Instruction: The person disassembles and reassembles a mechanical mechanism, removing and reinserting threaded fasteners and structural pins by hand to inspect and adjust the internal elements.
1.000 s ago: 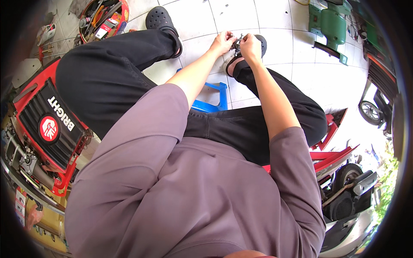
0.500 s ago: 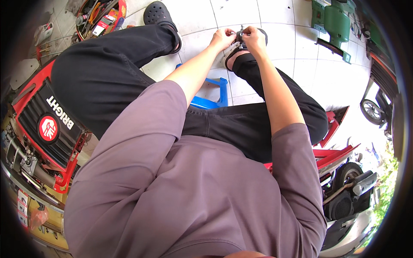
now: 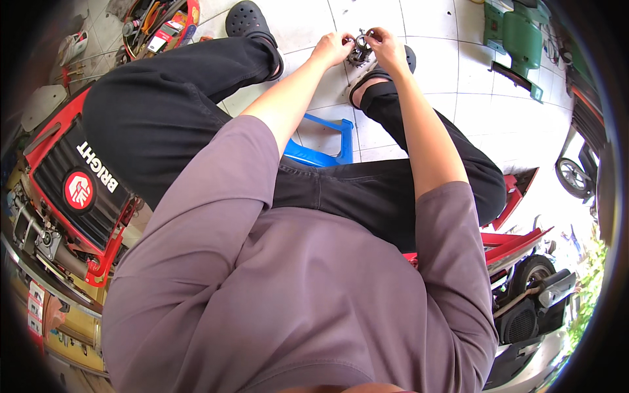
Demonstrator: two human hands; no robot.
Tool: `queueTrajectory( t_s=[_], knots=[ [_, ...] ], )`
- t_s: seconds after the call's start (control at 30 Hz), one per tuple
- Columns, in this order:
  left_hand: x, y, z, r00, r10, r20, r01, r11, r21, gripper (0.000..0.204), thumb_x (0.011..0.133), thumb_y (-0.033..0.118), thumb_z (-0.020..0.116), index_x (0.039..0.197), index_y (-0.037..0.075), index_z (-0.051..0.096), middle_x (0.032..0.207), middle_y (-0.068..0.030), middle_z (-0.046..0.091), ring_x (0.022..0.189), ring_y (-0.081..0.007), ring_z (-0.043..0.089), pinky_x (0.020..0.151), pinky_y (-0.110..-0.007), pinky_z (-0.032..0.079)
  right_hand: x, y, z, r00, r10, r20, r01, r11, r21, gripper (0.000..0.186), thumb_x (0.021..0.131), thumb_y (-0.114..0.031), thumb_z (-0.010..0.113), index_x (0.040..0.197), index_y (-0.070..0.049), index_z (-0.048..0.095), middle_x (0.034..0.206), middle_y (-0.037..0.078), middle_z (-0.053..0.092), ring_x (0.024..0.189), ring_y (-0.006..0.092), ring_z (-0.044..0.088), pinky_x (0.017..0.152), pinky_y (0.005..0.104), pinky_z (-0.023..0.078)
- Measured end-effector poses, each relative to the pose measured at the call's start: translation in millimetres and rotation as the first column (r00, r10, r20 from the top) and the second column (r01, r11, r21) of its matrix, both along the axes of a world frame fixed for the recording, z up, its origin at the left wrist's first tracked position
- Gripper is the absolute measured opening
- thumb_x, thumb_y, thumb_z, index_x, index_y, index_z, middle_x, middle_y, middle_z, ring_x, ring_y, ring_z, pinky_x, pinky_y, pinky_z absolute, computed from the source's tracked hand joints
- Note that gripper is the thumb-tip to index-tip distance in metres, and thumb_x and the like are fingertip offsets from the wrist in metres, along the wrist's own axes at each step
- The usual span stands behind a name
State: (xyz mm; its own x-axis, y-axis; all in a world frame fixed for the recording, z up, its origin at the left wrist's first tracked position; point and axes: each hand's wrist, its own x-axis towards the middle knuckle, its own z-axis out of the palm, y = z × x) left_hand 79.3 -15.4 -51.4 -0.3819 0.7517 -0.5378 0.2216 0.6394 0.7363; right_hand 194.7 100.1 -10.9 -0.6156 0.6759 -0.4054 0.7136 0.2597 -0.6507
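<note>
Two-handed hold, dark metal part (image 3: 359,56).
Left hand (image 3: 332,50) and right hand (image 3: 388,50) pinch opposite sides, presumably keeping it steady.

White tiled floor (image 3: 432,75) | blue stool (image 3: 346,141) | green part (image 3: 526,39) | red tool tub (image 3: 194,12)

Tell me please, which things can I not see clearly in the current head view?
All in the head view:
- Dark metal part between left hand and right hand: details too small.
- Right shoe: partly covered by the right hand.
- Blue stool: near side hidden by the black trousers.
- Red tub: far side cut off by the top edge.
</note>
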Motion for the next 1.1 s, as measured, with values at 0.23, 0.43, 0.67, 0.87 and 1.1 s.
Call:
queueTrajectory(
  t_s=[0.23, 0.43, 0.67, 0.87, 1.1],
  knots=[
    [-4, 6, 0, 1.0, -0.017, -0.004, 0.017, 0.997, -0.078, 0.035, 0.086, 0.035, 0.058, 0.112, 0.012, 0.065, 0.102, -0.0155, 0.067, 0.097, -0.0281, 0.064, 0.086, -0.037, 0.048, -17, -5, -32, 0.99, -0.131, -0.058, 0.118, 0.975, -0.186, 0.046, 0.085, -0.036, 0.063, 0.112, 0.0, 0.054, 0.096, 0.015, 0.066, 0.09, 0.0203, 0.061, 0.081, 0.0289, 0.046],
    [-5, 1, -14, 0.99, 0.094, -0.108, -0.1, 0.994, -0.052, 0.035, 0.086, 0.032, 0.057, 0.111, 0.008, 0.065, 0.099, -0.0167, 0.067, 0.095, -0.0306, 0.064, 0.083, -0.038, 0.048, -21, -13, -36, 0.972, -0.211, -0.105, 0.182, 0.955, -0.236, 0.073, 0.072, -0.041, 0.07, 0.125, 0.005, 0.049, 0.112, 0.023, 0.061, 0.1, 0.0264, 0.061, 0.088, 0.0313, 0.046],
    [-15, 2, -29, 0.994, 0.101, 0.051, -0.09, 0.977, -0.195, 0.032, 0.085, 0.032, 0.06, 0.102, 0.007, 0.068, 0.096, -0.0181, 0.067, 0.093, -0.0323, 0.064, 0.084, -0.04, 0.049, -18, -17, -53, 0.986, 0.142, -0.087, -0.144, 0.989, -0.013, 0.08, 0.068, -0.022, 0.071, 0.138, -0.004, 0.036, 0.121, 0.024, 0.055, 0.112, 0.0386, 0.054, 0.096, 0.0383, 0.043],
    [-8, 13, -21, 0.989, 0.145, 0.01, -0.141, 0.971, -0.192, 0.035, 0.085, 0.036, 0.058, 0.102, 0.007, 0.068, 0.096, -0.0172, 0.067, 0.093, -0.0312, 0.065, 0.084, -0.039, 0.049, 3, -23, -63, 0.98, 0.081, 0.18, -0.084, 0.996, 0.008, 0.088, 0.069, -0.023, 0.075, 0.137, 0.005, 0.028, 0.121, 0.026, 0.053, 0.112, 0.038, 0.054, 0.093, 0.0393, 0.045],
    [-20, 20, -28, 0.979, 0.202, -0.006, -0.199, 0.963, -0.18, 0.043, 0.091, 0.038, 0.041, 0.101, 0.002, 0.063, 0.096, -0.0239, 0.065, 0.096, -0.0381, 0.062, 0.086, -0.044, 0.047, -23, -21, -25, 0.885, 0.172, 0.432, -0.193, 0.981, 0.007, 0.073, 0.071, -0.046, 0.066, 0.123, 0.002, 0.05, 0.105, 0.023, 0.063, 0.099, 0.0363, 0.062, 0.086, 0.0411, 0.049]
  ],
)
